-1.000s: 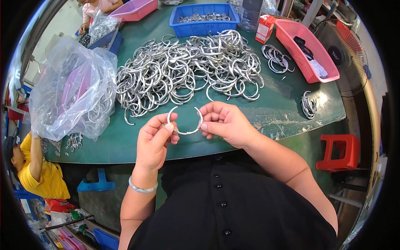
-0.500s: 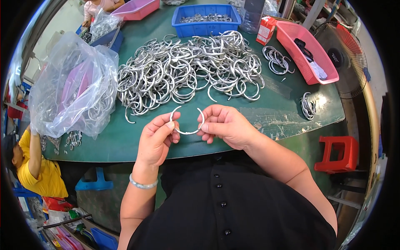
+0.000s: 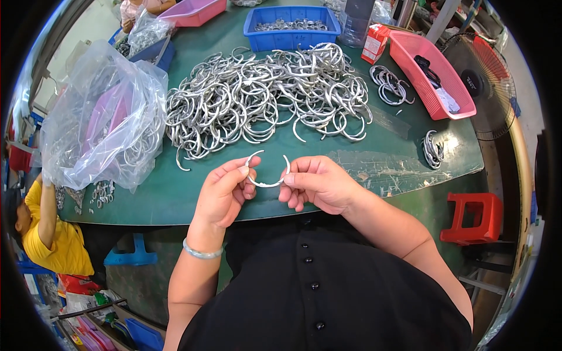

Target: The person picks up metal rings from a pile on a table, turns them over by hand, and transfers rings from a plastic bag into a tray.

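Note:
Between my two hands is a silver open bangle (image 3: pixel 266 185), a C-shaped metal ring with its gap facing away from me. My left hand (image 3: pixel 225 193) pinches its left side between thumb and fingers. My right hand (image 3: pixel 319 184) pinches the right side the same way. Just beyond my hands lies a broad heap of similar silver bangles (image 3: pixel 257 93) on the green table (image 3: pixel 281 205). A small bundle of bangles (image 3: pixel 433 149) rests at the right, and a few loose bangles (image 3: pixel 387 85) lie farther back.
A large clear plastic bag (image 3: pixel 99 117) stands on the left. Behind the heap is a blue bin (image 3: pixel 291 41) of small metal parts. A pink basket (image 3: pixel 433 76), red box (image 3: pixel 374 44) and fan (image 3: pixel 477 85) are at the right. A co-worker in yellow (image 3: pixel 55 234) reaches toward the bag.
My hands have shifted slightly, and the bangle has turned a little between my fingers. Both hands keep their pinch on it.

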The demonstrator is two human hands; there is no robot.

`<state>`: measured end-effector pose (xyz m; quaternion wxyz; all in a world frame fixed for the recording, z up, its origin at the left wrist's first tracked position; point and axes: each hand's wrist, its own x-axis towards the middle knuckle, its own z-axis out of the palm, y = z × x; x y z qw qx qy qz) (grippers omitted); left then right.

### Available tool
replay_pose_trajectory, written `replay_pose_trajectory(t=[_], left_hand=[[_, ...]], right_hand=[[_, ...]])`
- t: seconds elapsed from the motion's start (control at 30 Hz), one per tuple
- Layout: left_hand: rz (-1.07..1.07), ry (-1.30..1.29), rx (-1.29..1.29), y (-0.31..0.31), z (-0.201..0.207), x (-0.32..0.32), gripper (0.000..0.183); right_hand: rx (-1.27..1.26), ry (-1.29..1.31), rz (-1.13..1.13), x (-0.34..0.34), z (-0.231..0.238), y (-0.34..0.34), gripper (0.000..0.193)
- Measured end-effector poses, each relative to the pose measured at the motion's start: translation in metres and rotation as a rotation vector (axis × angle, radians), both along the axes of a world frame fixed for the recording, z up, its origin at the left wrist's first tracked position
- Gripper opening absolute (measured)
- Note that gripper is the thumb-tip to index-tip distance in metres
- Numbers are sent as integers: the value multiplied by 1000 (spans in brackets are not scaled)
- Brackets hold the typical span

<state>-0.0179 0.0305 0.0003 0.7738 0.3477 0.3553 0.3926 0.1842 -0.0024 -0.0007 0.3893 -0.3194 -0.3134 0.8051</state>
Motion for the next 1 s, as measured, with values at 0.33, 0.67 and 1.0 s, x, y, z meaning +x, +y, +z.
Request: replay_pose_trajectory(t=[0.33, 0.67, 1.0], left_hand=[[-37, -29, -54, 0, -4, -2, 24], [89, -18, -40, -8, 5, 8, 24], [0, 107, 51, -37, 9, 24, 12]], right_hand=[[-47, 29, -19, 0, -2, -5, 14], [47, -80, -105, -3, -4, -8, 14], [278, -218, -241, -6, -1, -15, 16]])
